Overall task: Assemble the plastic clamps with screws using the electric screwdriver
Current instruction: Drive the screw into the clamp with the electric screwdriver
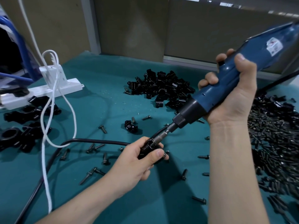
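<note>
Head view: the left hand (pixel 137 160) curls round a black clamp (pixel 145 148) just above the surface (pixel 97 97). Its fingers hide most of the clamp, and no screw can be made out there. The right hand (pixel 233 97) grips the blue screwdriver (pixel 260 49), whose top is cut off at the frame edge and whose bit meets the clamp. Around them lie a clamp pile (pixel 161 88), a blurred screw heap (pixel 275 135), loose screws (pixel 102 128), a power strip (pixel 53 90) and a white cable (pixel 46 175).

Assembly workshop: heaped clamps (pixel 161 88), screws (pixel 273 136).
</note>
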A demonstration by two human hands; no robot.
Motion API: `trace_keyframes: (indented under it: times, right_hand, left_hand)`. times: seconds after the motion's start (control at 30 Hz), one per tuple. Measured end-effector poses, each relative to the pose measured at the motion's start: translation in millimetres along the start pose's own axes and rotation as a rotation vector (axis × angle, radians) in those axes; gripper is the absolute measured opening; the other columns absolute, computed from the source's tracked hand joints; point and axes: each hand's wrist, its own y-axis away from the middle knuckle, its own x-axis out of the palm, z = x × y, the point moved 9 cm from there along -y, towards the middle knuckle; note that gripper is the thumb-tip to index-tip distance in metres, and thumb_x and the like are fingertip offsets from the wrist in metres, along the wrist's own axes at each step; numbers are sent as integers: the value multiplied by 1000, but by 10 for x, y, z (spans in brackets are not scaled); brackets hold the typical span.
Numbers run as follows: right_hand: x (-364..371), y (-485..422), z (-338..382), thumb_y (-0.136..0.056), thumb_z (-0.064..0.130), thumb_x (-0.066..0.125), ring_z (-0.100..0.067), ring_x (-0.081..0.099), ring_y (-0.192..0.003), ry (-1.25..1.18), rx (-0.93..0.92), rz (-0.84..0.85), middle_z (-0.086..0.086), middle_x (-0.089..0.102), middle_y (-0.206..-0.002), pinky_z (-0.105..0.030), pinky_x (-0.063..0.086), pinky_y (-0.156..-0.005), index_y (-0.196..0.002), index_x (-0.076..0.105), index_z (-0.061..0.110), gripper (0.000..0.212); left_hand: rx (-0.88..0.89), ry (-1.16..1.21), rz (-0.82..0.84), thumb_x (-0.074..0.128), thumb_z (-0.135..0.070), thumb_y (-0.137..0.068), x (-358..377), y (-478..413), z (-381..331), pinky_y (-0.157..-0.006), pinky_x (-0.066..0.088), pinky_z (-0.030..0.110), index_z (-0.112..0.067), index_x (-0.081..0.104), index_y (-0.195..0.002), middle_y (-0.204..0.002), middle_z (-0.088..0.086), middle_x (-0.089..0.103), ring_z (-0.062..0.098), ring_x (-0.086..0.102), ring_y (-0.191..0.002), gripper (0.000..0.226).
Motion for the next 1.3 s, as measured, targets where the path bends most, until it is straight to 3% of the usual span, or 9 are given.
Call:
trace_keyframes:
  times: [0.27,1.3]
  right_hand:
    - [0,-11,-31,-90,20,47,-6,45,-47,-46,32,47,7,57,-80,-21,42,-52,-95,50,17,6]
    - [12,-21,-155,-92,18,46,-6,45,-46,-54,61,28,7,58,-79,-20,43,-51,-94,51,17,5]
  left_hand:
    - [7,-44,12,66,-27,-76,9,-3,8,-38,27,16,-1,55,-101,-82,7,72,7,28,-39,37]
    - [18,-43,-31,66,-30,-74,-37,0,24,-41,23,19,-4,55,-99,-85,10,72,10,24,-43,38]
